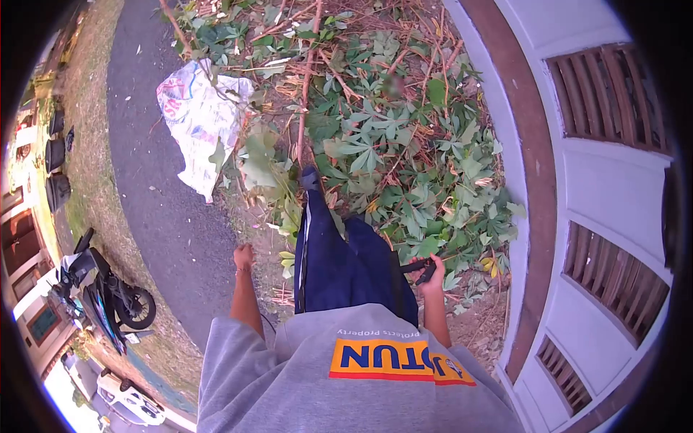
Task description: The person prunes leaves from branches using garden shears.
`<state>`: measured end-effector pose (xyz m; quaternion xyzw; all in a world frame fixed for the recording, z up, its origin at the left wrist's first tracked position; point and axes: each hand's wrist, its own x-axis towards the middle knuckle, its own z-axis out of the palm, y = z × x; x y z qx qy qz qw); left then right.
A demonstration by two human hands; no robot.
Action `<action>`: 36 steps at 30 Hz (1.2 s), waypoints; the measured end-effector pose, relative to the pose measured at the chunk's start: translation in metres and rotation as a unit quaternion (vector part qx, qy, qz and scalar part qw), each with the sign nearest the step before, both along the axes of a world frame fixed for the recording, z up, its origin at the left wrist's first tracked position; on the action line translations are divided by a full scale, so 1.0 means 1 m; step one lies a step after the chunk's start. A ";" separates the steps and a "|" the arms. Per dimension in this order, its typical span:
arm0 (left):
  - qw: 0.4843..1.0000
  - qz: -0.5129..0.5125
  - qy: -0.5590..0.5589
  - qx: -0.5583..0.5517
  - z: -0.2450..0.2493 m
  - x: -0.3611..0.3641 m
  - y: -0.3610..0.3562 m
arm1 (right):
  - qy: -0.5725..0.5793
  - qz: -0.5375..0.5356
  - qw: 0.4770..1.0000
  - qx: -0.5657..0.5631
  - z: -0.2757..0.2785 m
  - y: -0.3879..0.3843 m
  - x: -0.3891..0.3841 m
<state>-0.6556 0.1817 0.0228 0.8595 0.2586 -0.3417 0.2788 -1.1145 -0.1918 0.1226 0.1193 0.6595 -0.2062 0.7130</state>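
Note:
My left hand hangs at my side above the edge of the paved path, its fingers curled in with nothing visible in them. On the other side, my right hand grips a black-handled tool beside my dark blue trousers; its working end is hard to make out. Cut leafy branches with broad green leaves cover the ground ahead of my feet. A long bare stem runs away from my dark shoe. At the left of the pile lies a crumpled white sack, partly under twigs and leaves.
A pale wall with slatted vents borders the right side, with a raised ledge at its base. On the left runs the asphalt path, then grass. A parked motorcycle and a white car stand farther left.

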 end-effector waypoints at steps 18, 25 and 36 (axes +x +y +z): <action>0.955 -0.208 -0.104 -0.184 -0.307 0.092 -0.214 | 0.081 0.254 0.964 0.027 -0.033 0.085 0.089; 0.960 -0.179 -0.148 -0.153 -0.207 0.003 -0.111 | 0.001 0.255 0.967 -0.016 -0.047 0.086 0.088; 0.893 -0.073 -0.398 -0.194 -0.065 -0.116 -0.034 | -0.052 0.313 0.935 -0.157 -0.049 0.013 0.048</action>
